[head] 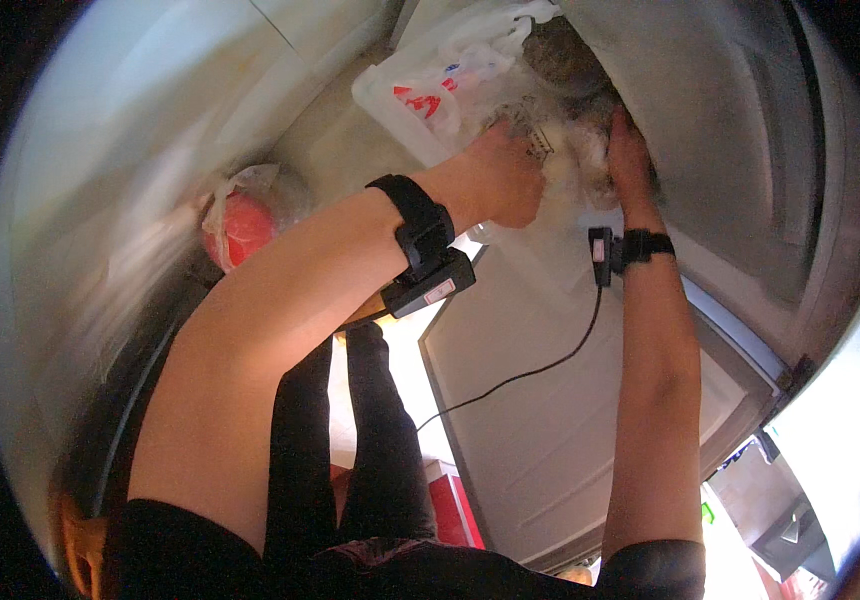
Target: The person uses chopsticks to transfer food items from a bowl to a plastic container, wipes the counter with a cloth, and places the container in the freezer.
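A pale, see-through plastic bag (576, 154) with dark print lies between my two hands, its contents blurred. My left hand (512, 176) is curled at the bag's left side, with its fingertips hidden in the plastic. Along the right side of the bag runs my right hand (629, 154); its finger ends are in shadow, so its grip is unclear. Just beyond my hands is a white plastic bag (467, 86) with red and blue print, in a whitish bin (381, 97). A dark brown bundle (565, 56) sits at the far right of that bag.
Left of my left forearm is a red item in clear plastic (246, 225). A pale, smooth wall (137, 150) rises on the left. On the right is a pale moulded panel (730, 135). Below my hands stands a light panel (535, 420), crossed by a black cable (527, 373) from the right wrist device.
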`<state>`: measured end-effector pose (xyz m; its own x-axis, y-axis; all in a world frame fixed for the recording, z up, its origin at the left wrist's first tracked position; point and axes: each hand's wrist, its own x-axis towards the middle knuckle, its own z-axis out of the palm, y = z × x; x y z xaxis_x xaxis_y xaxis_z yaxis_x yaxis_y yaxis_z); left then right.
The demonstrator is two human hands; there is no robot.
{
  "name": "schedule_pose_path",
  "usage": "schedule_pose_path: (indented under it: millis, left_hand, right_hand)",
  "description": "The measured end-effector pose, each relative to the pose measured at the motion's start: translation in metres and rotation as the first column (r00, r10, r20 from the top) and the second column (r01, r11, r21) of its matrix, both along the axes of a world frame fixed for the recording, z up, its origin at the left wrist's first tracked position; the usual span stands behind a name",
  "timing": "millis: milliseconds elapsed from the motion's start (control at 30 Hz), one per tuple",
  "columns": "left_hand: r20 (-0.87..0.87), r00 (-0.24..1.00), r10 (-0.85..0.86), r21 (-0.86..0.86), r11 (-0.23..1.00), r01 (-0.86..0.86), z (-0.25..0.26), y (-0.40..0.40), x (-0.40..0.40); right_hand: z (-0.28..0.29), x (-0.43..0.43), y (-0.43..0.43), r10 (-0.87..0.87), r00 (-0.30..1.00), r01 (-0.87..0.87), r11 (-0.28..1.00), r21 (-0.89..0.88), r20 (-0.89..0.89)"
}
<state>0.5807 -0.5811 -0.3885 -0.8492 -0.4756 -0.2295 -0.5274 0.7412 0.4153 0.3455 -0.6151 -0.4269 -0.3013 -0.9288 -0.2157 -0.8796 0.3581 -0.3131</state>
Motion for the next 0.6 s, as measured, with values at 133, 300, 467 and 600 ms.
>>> schedule_pose_path:
  millis: [133,300,467,600]
  left_hand:
    - [0.013,1.000,-0.005,-0.001,1.000,0.005,-0.003,-0.001,-0.001]
    - [0.041,0.999,-0.024,0.026,0.999,0.022,0.005,-0.002,-0.002]
    - [0.025,1.000,-0.010,-0.014,1.000,0.010,0.006,-0.001,0.000]
    - [0.002,1.000,-0.011,0.019,1.000,0.011,0.004,0.001,0.000]
  right_hand:
    - [-0.015,-0.012,-0.020,-0.069,0.990,0.070,0.998,0.000,0.123]
    - [-0.032,-0.024,-0.037,0.020,0.992,-0.018,1.000,-0.023,0.128]
    - [-0.041,-0.032,-0.039,0.077,0.989,-0.075,0.997,-0.023,0.129]
    - [-0.047,-0.038,-0.039,0.097,0.987,-0.093,0.995,-0.038,0.131]
